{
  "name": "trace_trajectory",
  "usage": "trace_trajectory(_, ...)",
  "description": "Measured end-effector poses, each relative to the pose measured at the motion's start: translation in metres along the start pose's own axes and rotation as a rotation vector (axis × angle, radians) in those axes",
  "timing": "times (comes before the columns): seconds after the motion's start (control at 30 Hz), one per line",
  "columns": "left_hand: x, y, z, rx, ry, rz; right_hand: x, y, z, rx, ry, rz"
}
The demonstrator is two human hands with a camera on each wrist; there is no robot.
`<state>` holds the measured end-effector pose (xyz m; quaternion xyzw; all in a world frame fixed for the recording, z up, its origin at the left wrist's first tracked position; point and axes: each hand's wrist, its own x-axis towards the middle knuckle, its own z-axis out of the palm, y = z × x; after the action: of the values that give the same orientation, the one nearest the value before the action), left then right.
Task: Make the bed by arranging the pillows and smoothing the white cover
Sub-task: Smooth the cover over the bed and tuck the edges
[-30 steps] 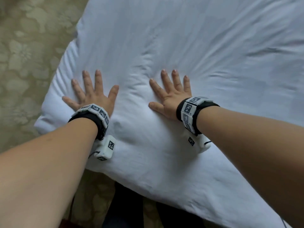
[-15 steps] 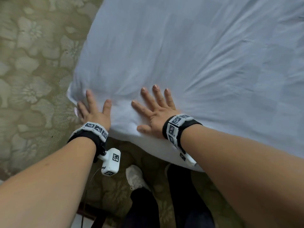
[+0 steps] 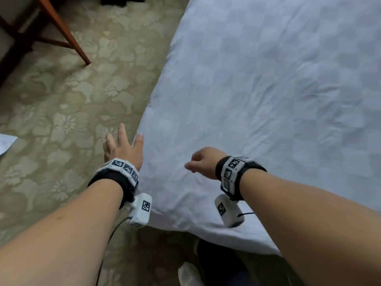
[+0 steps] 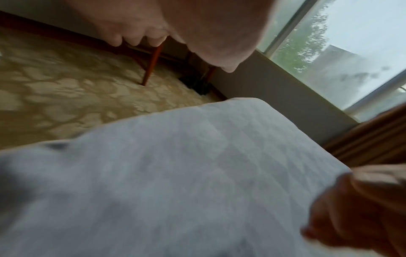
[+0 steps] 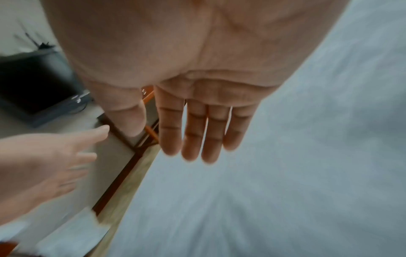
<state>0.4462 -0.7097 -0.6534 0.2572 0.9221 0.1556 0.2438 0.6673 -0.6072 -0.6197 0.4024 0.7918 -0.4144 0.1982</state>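
The white cover lies fairly smooth over the bed, with faint creases, and fills the right side of the head view. My left hand hovers at the bed's left edge, partly over the carpet, with its fingers spread and straight. My right hand hangs just above the cover near the near corner. In the right wrist view its palm faces the cover and its fingers are straight and empty. The left wrist view shows the cover below that hand's fingertips. No pillow is in view.
Floral carpet runs along the bed's left side. Red-brown wooden furniture legs stand at the upper left. A white sheet of paper lies at the left edge. My legs and a white shoe are at the bed's near corner. A window is beyond the bed.
Both hands were pressing flat on the cover and sliding toward its near corner. Now both are lifted off it, and the left hand has moved out past the bed's edge.
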Motion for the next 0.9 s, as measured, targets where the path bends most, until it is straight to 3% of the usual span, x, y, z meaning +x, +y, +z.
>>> trace_trajectory(0.2,0.061,0.093,0.068,0.071,-0.07,0.199,0.095,0.089,-0.082,0.2,0.429,0.102)
trace_trajectory(0.27,0.083,0.111,0.094,0.123,-0.093,0.226,0.131,0.111,-0.096,0.167,0.518,0.146)
trace_trajectory(0.43,0.111,0.097,0.137,0.253,-0.204,0.217,0.179,0.128,-0.066,-0.251,0.277,0.147)
trace_trajectory(0.53,0.102,0.059,0.139,0.31,-0.243,0.203,0.173,0.121,-0.026,-0.338,0.274,0.117)
trace_trajectory(0.7,0.088,0.011,0.128,0.328,-0.285,0.164,0.155,0.1,0.004,-0.388,0.198,0.075)
trace_trajectory(0.9,0.061,-0.037,0.115,0.167,-0.326,0.044,0.111,0.048,0.097,-0.337,0.115,0.141)
